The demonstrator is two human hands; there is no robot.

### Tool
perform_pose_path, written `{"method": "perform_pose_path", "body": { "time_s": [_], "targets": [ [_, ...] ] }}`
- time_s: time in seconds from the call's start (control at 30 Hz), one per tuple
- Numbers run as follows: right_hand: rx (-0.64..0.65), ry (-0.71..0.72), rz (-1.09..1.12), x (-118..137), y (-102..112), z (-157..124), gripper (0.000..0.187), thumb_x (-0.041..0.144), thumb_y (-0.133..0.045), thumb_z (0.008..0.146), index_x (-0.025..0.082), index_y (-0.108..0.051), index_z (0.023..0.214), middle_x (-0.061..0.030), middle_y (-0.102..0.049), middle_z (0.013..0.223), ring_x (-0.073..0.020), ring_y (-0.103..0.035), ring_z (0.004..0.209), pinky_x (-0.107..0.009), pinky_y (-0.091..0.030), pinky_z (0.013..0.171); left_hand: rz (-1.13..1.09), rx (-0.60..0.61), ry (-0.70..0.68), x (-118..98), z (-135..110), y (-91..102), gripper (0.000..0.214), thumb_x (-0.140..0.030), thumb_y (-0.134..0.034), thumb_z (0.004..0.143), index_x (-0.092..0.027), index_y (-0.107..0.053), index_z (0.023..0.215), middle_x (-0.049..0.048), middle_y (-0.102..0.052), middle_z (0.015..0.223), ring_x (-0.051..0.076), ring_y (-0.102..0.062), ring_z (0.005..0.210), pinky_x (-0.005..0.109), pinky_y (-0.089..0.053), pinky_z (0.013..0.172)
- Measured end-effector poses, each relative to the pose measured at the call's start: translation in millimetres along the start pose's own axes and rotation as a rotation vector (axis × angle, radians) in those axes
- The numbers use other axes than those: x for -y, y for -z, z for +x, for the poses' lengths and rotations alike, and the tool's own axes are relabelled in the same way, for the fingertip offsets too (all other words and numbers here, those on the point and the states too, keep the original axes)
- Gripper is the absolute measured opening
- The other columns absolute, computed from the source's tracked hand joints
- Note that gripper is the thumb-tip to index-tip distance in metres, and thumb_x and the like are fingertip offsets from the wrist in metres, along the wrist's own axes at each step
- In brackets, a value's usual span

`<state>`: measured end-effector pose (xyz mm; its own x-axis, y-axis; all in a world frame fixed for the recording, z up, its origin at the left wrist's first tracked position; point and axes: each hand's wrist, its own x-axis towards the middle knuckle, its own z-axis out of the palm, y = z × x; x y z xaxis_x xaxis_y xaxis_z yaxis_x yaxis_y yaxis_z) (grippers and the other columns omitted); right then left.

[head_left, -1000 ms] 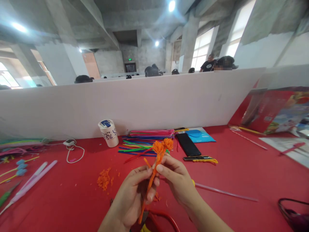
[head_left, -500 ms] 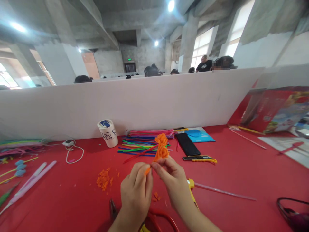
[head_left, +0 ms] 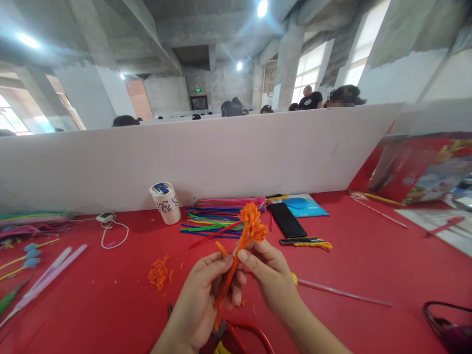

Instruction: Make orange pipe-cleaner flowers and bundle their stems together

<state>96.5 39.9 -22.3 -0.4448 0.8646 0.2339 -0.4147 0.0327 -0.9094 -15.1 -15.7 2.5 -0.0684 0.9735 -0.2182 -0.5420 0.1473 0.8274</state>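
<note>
Orange pipe-cleaner flowers (head_left: 252, 223) with fuzzy heads stand upright between my hands over the table. My left hand (head_left: 195, 295) is closed on their orange stems, which run down across its palm; one short stem end sticks out above the thumb. Higher up, just under the heads, my right hand (head_left: 271, 273) pinches the stems between thumb and fingers. Below my hands lies a red-handled tool (head_left: 252, 332), partly hidden by my left wrist. Orange fuzz clippings (head_left: 158, 273) lie in a small heap to the left.
A white cup (head_left: 165, 204) stands near the white partition (head_left: 221, 160). Coloured pipe cleaners (head_left: 212, 219), a black phone (head_left: 287, 220) and a utility knife (head_left: 302, 241) lie behind my hands. A clear stick (head_left: 342, 291) extends rightward from a mostly hidden yellow tool.
The orange flowers have turned and tilted, so their stems now show. My left hand has rolled open from its pinch to hold the stems across the palm. My right hand has shifted slightly right.
</note>
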Motion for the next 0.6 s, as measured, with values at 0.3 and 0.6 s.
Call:
{"method": "perform_pose_path", "body": {
  "time_s": [0.3, 0.6],
  "targets": [
    [-0.052, -0.045, -0.011, -2, -3, 3, 0.017, 0.034, -0.065, 0.075, 0.019, -0.059, 0.068, 0.0025, -0.056, 0.056, -0.0134, -0.053, 0.053, -0.026, -0.043, 0.053, 0.209, -0.178, -0.195, 6, -3, -6.4, 0.019, -0.030, -0.062, 0.074, -0.014, -0.058, 0.065, -0.0019, -0.056, 0.051, 0.006, -0.046, 0.038, 0.015, -0.033, 0.037],
    [-0.286, 0.149, -0.359, 6, -13, 0, 0.015, 0.028, -0.064, 0.070, 0.019, -0.060, 0.059, 0.0002, -0.059, 0.061, -0.0151, -0.053, 0.062, -0.027, -0.043, 0.063, 1.224, -0.306, -1.300, 26, 12, 16.3, 0.018, -0.007, -0.052, 0.081, -0.019, -0.060, 0.092, 0.0052, -0.065, 0.080, 0.014, -0.063, 0.073, 0.022, -0.049, 0.064]
  ]
}}
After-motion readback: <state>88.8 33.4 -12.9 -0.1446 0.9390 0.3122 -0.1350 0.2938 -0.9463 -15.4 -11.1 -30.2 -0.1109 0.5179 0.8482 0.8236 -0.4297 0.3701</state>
